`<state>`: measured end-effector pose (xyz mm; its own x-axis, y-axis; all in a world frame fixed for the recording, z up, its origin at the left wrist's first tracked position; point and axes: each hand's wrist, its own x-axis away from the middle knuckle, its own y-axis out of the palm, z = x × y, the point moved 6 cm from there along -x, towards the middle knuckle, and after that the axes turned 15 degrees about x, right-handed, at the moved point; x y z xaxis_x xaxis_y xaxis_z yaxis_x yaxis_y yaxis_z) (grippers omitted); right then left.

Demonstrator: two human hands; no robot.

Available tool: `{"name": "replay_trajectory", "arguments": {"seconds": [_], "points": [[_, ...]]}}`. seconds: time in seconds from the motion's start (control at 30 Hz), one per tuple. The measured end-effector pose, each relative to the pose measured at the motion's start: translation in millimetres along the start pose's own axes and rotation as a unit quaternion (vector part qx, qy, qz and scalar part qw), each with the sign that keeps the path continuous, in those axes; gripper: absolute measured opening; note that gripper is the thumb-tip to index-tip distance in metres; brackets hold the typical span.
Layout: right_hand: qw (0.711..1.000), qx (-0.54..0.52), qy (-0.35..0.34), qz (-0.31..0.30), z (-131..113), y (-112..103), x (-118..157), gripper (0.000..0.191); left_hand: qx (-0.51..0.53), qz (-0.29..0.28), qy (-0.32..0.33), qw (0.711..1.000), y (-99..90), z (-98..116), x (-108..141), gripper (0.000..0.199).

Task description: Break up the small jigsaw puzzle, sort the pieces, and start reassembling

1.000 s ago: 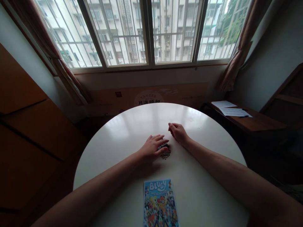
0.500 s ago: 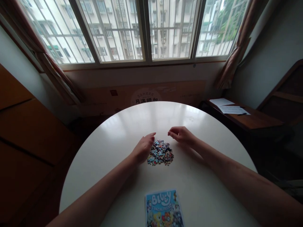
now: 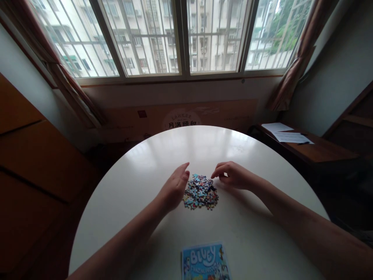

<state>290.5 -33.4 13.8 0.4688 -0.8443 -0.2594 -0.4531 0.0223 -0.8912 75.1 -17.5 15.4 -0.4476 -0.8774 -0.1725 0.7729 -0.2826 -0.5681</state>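
While the left hand (image 3: 173, 188) stands on edge with its fingers outstretched, the right hand (image 3: 234, 175) curls loosely, and whether its fingertips pinch anything I cannot tell. The hands are apart, with the puzzle pieces (image 3: 201, 192) heaped between them on the desk (image 3: 116, 210). The left hand lies against or just beside the heap's left side, closer than the right hand, whose fingertips reach its far right edge. The heap is roundish, with no clear long axis. Nothing stands between it and either hand. The Bluey sheet (image 3: 205, 262) lies on the near side, well apart from the pieces. Beyond the desk, papers (image 3: 291, 136) lie to the far right, below the window (image 3: 215, 39).
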Motion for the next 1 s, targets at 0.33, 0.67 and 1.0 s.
{"name": "replay_trajectory", "arguments": {"seconds": [0.33,0.67,1.0], "points": [[0.999,-0.005,0.041,0.009,8.0,4.8,-2.5,0.038,-0.168,-0.048,0.142,0.974,1.9,-14.1,-17.0,0.034],[0.995,0.0,0.085,0.056,21.0,13.8,-4.3,0.03,-0.21,-0.013,0.048,0.976,-29.0,-28.4,-55.2,0.022],[0.993,-0.008,0.094,0.068,28.5,15.9,-6.1,0.03,-0.131,-0.008,0.106,0.986,-27.4,-51.3,-73.1,0.026]]}}
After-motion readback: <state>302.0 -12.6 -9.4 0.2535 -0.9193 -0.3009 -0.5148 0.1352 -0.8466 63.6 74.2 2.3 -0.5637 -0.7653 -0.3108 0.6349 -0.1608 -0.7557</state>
